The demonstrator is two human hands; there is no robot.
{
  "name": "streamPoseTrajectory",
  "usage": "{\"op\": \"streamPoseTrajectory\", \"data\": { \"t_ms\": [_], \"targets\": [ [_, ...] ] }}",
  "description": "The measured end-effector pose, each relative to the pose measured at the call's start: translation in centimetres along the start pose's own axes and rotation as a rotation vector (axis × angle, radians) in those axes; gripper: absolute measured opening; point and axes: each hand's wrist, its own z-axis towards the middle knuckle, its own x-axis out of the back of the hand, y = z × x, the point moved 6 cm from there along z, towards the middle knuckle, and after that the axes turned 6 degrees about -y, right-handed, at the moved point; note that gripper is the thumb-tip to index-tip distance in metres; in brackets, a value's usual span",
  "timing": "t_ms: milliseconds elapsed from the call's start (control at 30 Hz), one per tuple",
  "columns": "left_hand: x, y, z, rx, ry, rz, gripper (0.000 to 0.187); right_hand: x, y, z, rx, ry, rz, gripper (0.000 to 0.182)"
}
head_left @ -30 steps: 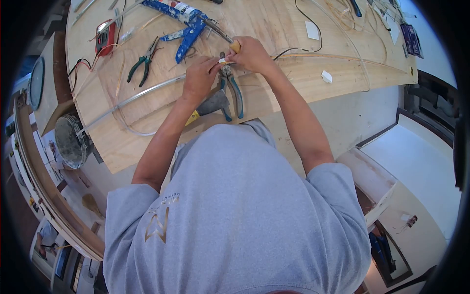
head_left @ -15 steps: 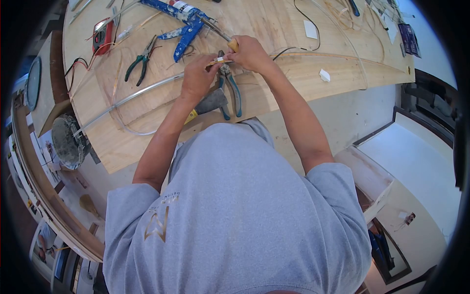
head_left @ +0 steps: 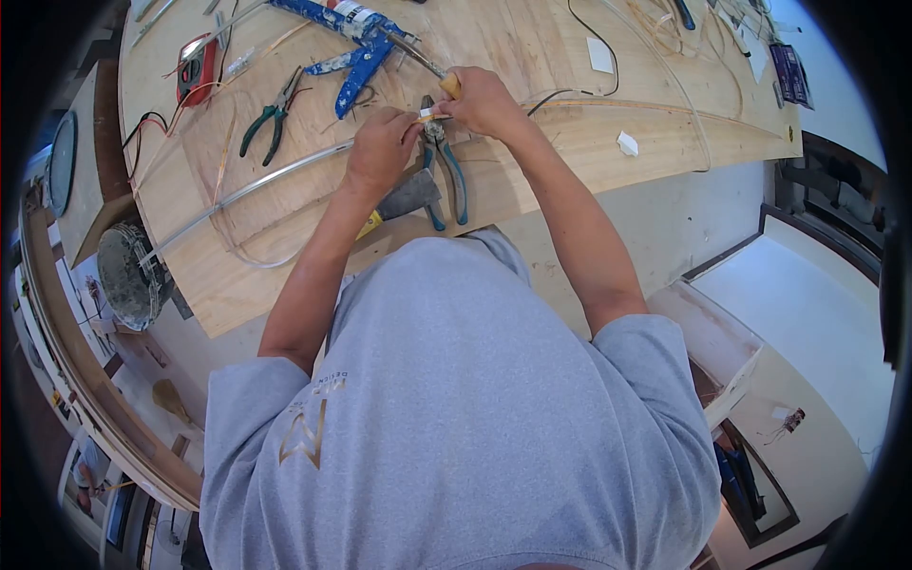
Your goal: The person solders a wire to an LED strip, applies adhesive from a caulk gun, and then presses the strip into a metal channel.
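My left hand is closed, fingers pinching a small thin strip with a white piece. Close on its right, my right hand is closed round the light wooden handle of a thin metal-shafted tool, its fingertips at the white piece. Below the fingertips, pliers with blue-grey handles lie on the wooden table. A dark grey block-like object rests beside them, near my left wrist. The metal shaft reaches up toward a blue caulking gun.
Green-handled pliers and a red multimeter lie to the left. A clear tube crosses the table toward a round bucket. Wires and paper scraps lie on the right.
My left hand has shifted slightly left and down, away from my right hand. The rest of the view has moved only slightly.
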Motion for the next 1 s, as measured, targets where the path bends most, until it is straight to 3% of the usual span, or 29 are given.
{"op": "streamPoseTrajectory", "data": {
  "t_ms": [200, 300, 1000],
  "targets": [
    [0.1, 0.2, 0.2, -0.102, 0.055, 0.024, 0.025, 0.2, -0.3, 0.0, -0.001, -0.024, 0.012, 0.029],
    [-0.6, -1.1, 0.1, -0.014, 0.045, -0.076, 0.032, 0.1, 0.1, 0.1, -0.041, -0.050, 0.024, 0.033],
    [0.0, -0.7, 0.1, 0.093, 0.017, -0.201, 0.040, -0.2, -1.3, 0.4, -0.046, -0.063, -0.177, 0.035]
  ]
}}
